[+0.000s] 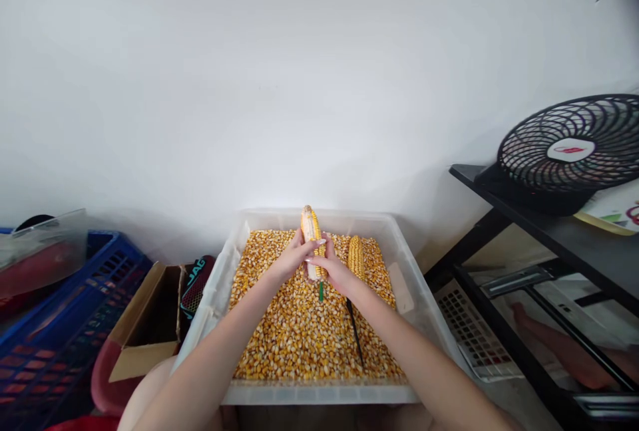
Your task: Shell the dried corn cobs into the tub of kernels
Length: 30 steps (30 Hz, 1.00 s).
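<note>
A corn cob (310, 223) is held nearly upright over the plastic bin (404, 388). A pale strip without kernels runs down its front, with yellow kernels along the sides. My left hand (294, 256) is closed round its left side, thumb across the front. From the right, my right hand (335, 269) is closed on its lower part. A short green piece (321, 291) shows just below the cob; I cannot tell what it belongs to. Loose corn kernels (289, 338) fill the bin. Beside my right hand lies a second cob (356, 257), full of kernels, and a thin black rod (355, 334).
At left are a blue plastic crate (94, 285) and a cardboard box (150, 311) in a red basin (102, 378). A black fan (569, 148) stands on a black shelf (529, 218) at right. Behind the bin rises a white wall (309, 85).
</note>
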Each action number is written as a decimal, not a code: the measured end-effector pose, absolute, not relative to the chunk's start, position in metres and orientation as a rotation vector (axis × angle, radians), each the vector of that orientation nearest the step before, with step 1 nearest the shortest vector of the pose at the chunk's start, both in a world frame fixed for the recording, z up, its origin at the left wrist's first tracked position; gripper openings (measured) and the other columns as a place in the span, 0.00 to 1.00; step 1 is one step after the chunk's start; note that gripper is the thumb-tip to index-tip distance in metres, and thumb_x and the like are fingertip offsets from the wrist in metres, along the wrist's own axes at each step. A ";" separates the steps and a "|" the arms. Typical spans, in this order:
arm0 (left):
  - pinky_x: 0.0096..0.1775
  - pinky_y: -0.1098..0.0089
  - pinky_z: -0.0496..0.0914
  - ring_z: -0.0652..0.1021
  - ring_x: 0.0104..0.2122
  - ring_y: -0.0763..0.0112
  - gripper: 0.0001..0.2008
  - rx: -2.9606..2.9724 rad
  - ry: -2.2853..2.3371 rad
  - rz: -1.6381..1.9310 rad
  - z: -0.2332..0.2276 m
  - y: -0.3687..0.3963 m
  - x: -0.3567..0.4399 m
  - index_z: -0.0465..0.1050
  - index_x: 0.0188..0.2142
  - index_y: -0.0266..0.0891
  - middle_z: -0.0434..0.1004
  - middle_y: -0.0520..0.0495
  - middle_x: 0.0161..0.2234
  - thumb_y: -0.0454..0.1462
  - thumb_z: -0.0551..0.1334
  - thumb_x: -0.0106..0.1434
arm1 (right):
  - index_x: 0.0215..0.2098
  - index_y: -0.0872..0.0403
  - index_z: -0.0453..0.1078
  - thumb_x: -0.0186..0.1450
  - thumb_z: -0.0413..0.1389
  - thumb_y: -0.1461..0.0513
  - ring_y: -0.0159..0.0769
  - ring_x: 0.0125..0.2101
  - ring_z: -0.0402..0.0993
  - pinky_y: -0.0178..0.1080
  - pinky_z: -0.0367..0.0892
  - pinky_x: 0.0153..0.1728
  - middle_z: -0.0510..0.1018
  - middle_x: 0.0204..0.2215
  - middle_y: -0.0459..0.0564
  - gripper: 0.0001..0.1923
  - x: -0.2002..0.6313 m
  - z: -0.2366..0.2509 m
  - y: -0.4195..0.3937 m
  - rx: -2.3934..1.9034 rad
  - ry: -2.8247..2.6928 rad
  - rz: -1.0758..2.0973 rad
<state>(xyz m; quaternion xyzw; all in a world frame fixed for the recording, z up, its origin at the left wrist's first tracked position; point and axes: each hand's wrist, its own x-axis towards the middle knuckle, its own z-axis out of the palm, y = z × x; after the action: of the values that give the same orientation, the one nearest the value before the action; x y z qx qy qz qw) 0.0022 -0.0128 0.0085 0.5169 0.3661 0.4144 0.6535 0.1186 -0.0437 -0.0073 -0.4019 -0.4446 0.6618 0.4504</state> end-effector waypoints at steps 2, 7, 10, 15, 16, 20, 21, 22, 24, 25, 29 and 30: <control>0.23 0.73 0.67 0.72 0.23 0.73 0.22 1.171 0.800 0.912 0.010 -0.014 -0.001 0.60 0.47 0.41 0.69 0.51 0.31 0.40 0.61 0.53 | 0.55 0.41 0.40 0.53 0.58 0.60 0.31 0.21 0.68 0.35 0.64 0.18 0.71 0.32 0.41 0.38 0.119 -0.005 -0.046 -0.916 -1.066 1.741; 0.29 0.70 0.70 0.75 0.33 0.67 0.25 1.121 0.613 0.849 0.012 -0.015 -0.006 0.58 0.52 0.44 0.70 0.46 0.42 0.37 0.60 0.54 | 0.57 0.44 0.43 0.56 0.57 0.58 0.32 0.21 0.68 0.33 0.63 0.16 0.69 0.25 0.41 0.36 0.131 -0.001 -0.047 -0.753 -1.146 1.907; 0.32 0.68 0.70 0.74 0.38 0.64 0.28 1.079 0.545 0.829 0.013 -0.015 -0.008 0.57 0.54 0.44 0.70 0.44 0.45 0.35 0.61 0.54 | 0.57 0.44 0.45 0.57 0.56 0.57 0.31 0.19 0.67 0.32 0.62 0.15 0.69 0.23 0.40 0.34 0.135 -0.002 -0.047 -0.709 -1.180 1.925; 0.40 0.66 0.69 0.72 0.43 0.62 0.27 1.049 0.496 0.837 0.016 -0.017 -0.009 0.59 0.54 0.40 0.69 0.41 0.46 0.35 0.62 0.54 | 0.58 0.45 0.47 0.56 0.57 0.59 0.30 0.20 0.67 0.33 0.65 0.16 0.70 0.26 0.42 0.35 0.132 -0.002 -0.048 -0.756 -1.221 1.806; 0.41 0.66 0.68 0.72 0.43 0.62 0.28 1.049 0.488 0.850 0.017 -0.017 -0.009 0.59 0.54 0.41 0.69 0.42 0.46 0.35 0.62 0.54 | 0.58 0.44 0.47 0.55 0.58 0.59 0.31 0.22 0.68 0.34 0.68 0.17 0.71 0.30 0.43 0.36 0.131 -0.001 -0.048 -0.770 -1.211 1.782; 0.40 0.68 0.68 0.72 0.41 0.64 0.31 1.075 0.483 0.872 0.022 -0.019 -0.009 0.57 0.55 0.43 0.68 0.43 0.47 0.35 0.64 0.52 | 0.59 0.38 0.44 0.52 0.61 0.62 0.35 0.32 0.71 0.40 0.73 0.26 0.67 0.47 0.48 0.42 0.127 0.001 -0.049 -0.785 -1.130 1.751; 0.38 0.68 0.68 0.73 0.39 0.65 0.32 1.087 0.487 0.864 0.023 -0.019 -0.008 0.56 0.56 0.43 0.69 0.43 0.47 0.35 0.64 0.52 | 0.59 0.37 0.44 0.51 0.61 0.62 0.36 0.33 0.72 0.41 0.73 0.27 0.66 0.48 0.48 0.43 0.126 0.001 -0.049 -0.787 -1.117 1.749; 0.35 0.69 0.69 0.74 0.36 0.67 0.32 1.103 0.492 0.854 0.024 -0.020 -0.008 0.55 0.56 0.44 0.69 0.43 0.46 0.35 0.64 0.52 | 0.59 0.37 0.43 0.51 0.61 0.63 0.36 0.34 0.72 0.41 0.73 0.27 0.66 0.49 0.48 0.44 0.126 0.000 -0.049 -0.791 -1.108 1.739; 0.29 0.72 0.68 0.73 0.28 0.73 0.32 1.146 0.507 0.827 0.025 -0.021 -0.007 0.53 0.56 0.45 0.70 0.45 0.43 0.37 0.63 0.53 | 0.59 0.39 0.43 0.49 0.62 0.64 0.36 0.33 0.72 0.41 0.73 0.28 0.67 0.48 0.48 0.46 0.125 -0.002 -0.049 -0.803 -1.097 1.707; 0.26 0.73 0.67 0.71 0.25 0.75 0.32 1.170 0.522 0.820 0.025 -0.022 -0.006 0.53 0.56 0.45 0.70 0.45 0.41 0.38 0.63 0.53 | 0.59 0.40 0.43 0.48 0.62 0.64 0.36 0.33 0.72 0.41 0.72 0.28 0.68 0.47 0.48 0.47 0.124 -0.003 -0.049 -0.812 -1.094 1.692; 0.27 0.73 0.66 0.70 0.25 0.75 0.29 1.224 0.667 0.950 0.022 -0.025 0.002 0.57 0.54 0.42 0.70 0.48 0.36 0.41 0.63 0.54 | 0.59 0.42 0.44 0.47 0.63 0.65 0.36 0.30 0.72 0.39 0.71 0.23 0.70 0.43 0.49 0.47 0.123 -0.005 -0.047 -0.894 -1.075 1.673; 0.28 0.73 0.67 0.71 0.26 0.74 0.27 1.218 0.713 0.994 0.022 -0.025 0.004 0.59 0.52 0.41 0.70 0.48 0.35 0.42 0.62 0.54 | 0.58 0.42 0.45 0.47 0.62 0.64 0.36 0.30 0.72 0.38 0.70 0.22 0.71 0.43 0.48 0.46 0.124 -0.005 -0.047 -0.906 -1.071 1.677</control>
<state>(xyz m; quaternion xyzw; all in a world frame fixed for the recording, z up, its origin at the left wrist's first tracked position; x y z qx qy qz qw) 0.0041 -0.0250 0.0218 0.5362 0.3137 0.4376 0.6500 0.1237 -0.0471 -0.0046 -0.3680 -0.4352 0.6812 0.4595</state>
